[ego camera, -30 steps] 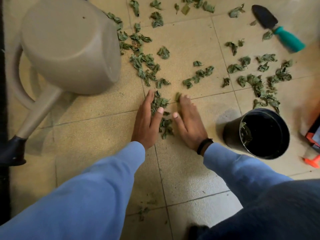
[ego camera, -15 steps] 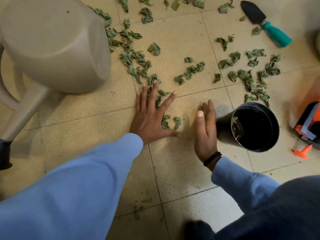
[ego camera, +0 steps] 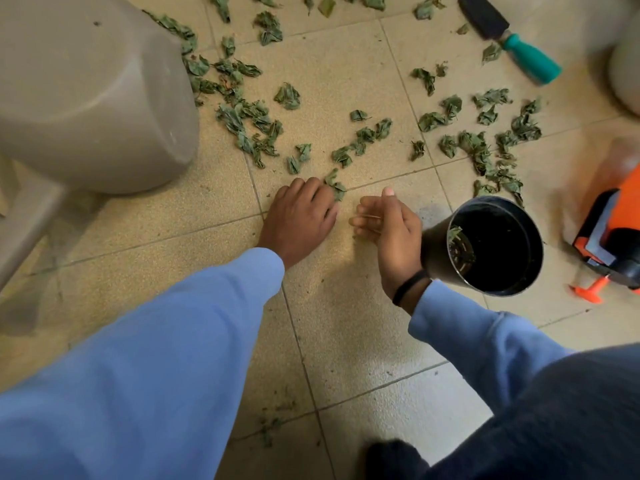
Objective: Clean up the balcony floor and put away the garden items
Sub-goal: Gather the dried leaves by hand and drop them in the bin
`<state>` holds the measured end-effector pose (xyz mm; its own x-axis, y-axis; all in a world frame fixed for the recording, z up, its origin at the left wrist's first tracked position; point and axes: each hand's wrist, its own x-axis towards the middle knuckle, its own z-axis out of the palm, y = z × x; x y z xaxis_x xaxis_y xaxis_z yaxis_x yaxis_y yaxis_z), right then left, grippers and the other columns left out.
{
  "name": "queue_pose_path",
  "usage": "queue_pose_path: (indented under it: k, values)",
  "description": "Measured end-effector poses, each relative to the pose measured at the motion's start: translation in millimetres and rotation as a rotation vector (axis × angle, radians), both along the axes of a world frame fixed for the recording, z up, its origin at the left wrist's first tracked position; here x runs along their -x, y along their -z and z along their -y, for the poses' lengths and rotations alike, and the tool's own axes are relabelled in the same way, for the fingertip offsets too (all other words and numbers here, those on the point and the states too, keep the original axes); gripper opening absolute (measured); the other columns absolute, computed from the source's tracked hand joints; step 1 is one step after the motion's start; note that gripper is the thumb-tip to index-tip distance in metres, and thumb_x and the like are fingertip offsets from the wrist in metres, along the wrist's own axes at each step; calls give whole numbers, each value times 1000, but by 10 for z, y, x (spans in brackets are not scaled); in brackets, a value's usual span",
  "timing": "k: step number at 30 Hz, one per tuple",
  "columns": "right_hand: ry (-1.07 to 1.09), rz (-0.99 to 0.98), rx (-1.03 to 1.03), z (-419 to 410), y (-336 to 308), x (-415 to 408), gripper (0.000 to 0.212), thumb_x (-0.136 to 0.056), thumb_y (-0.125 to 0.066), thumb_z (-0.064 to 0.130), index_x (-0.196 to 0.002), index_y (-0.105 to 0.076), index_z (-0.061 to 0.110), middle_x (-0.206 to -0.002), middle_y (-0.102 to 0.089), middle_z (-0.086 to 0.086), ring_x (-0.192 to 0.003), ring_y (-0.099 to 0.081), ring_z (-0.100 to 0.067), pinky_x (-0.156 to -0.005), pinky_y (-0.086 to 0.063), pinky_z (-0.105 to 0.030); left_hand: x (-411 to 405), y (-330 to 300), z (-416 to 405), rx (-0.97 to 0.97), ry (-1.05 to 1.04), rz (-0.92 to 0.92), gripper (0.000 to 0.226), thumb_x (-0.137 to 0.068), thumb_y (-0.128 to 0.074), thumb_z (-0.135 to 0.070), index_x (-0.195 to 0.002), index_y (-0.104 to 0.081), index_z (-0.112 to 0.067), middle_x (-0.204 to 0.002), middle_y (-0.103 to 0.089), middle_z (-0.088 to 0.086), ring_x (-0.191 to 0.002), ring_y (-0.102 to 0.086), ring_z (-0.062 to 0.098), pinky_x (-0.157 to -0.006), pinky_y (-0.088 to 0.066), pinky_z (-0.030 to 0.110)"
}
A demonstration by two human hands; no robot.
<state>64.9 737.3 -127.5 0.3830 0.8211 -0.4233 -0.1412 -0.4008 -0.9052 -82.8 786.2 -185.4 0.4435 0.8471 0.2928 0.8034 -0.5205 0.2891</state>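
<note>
Left hand (ego camera: 299, 216) now curled over leaves (ego camera: 335, 185), crumpled, dull green, scattered

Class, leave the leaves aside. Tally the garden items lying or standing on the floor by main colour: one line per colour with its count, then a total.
Beige: 1, the watering can
Black: 1, the pot
Black and teal: 1, the trowel
Orange and black: 1, the tool at the right edge
Total: 4

Orange-and-black device (ego camera: 613, 230) at right edge, on beige tiled floor (ego camera: 346, 341)
</note>
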Motion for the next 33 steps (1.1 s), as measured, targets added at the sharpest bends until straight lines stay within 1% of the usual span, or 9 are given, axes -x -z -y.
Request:
queue_pose_path:
  k: [5,10,13,15,18,22,25,29,33]
  values:
    - [28,-302,255,-133,-28,-62,46,-107,-38,40,-98,-65,3,-91,-69,-17,-85,-69,-29,-89,-57,-42,-54,-150,-31,67,-84,185,14,-91,-53,-19,-81,-53,-8,-71,-52,4,-64,-45,21,-51,-41,35]
    - [-8,-671,304,-110,-111,-40,55,-105,-33,46,-110,-64,1,-100,-70,-17,-89,-68,-28,-86,-56,-39,-423,-660,111,152,-301,681,12,-90,-59,-10,-84,-51,-3,-74,-51,2,-65,-44,16,-58,-34,28]
    - [-44,-934,282,-75,-189,36,52,-104,-35,43,-121,-63,3,-119,-64,-16,-115,-61,-30,-106,-46,-42,-687,-871,261,232,-385,893,9,-89,-58,-6,-93,-52,-1,-80,-54,-1,-67,-48,8,-63,-39,21]
    - [-66,-1046,248,-80,-236,72,41,-102,-39,36,-125,-54,5,-126,-56,-18,-123,-56,-35,-109,-45,-45,-765,-871,353,254,-368,803,11,-88,-55,-13,-97,-56,-6,-81,-56,-5,-72,-50,9,-71,-43,29]
    - [-58,-1165,239,-92,-269,24,34,-103,-33,33,-111,-56,10,-107,-64,-12,-99,-66,-27,-86,-59,-40,-741,-795,373,150,-337,392,14,-87,-51,-26,-93,-59,-17,-84,-60,-5,-85,-50,21,-78,-39,43]
    - [-64,-1127,242,-42,-278,-116,41,-103,-33,31,-109,-67,8,-113,-68,-11,-110,-62,-25,-106,-43,-39,-690,-775,354,51,-245,123,16,-93,-48,-30,-95,-59,-18,-98,-59,2,-97,-50,26,-88,-36,44]
    - [-71,-1142,233,-43,-300,-119,42,-104,-32,34,-108,-66,11,-110,-69,-8,-105,-66,-23,-97,-53,-35,-709,-794,375,42,-220,100,26,-99,-42,-38,-100,-59,-18,-104,-59,1,-102,-51,26,-95,-35,46]
    - [-98,-1117,238,-84,-336,-134,43,-105,-31,31,-90,-66,11,-87,-68,-5,-82,-70,-19,-77,-59,-29,-705,-784,393,97,-155,138,30,-101,-35,-38,-104,-56,-17,-102,-60,-2,-104,-53,23,-102,-34,47]
    - [-121,-1057,305,-92,-317,-141,56,-105,-35,41,-77,-73,9,-85,-68,-4,-85,-67,-18,-88,-51,-30,-706,-723,501,201,-116,233,36,-101,-35,-32,-124,-56,-13,-111,-66,0,-108,-59,21,-100,-37,47]
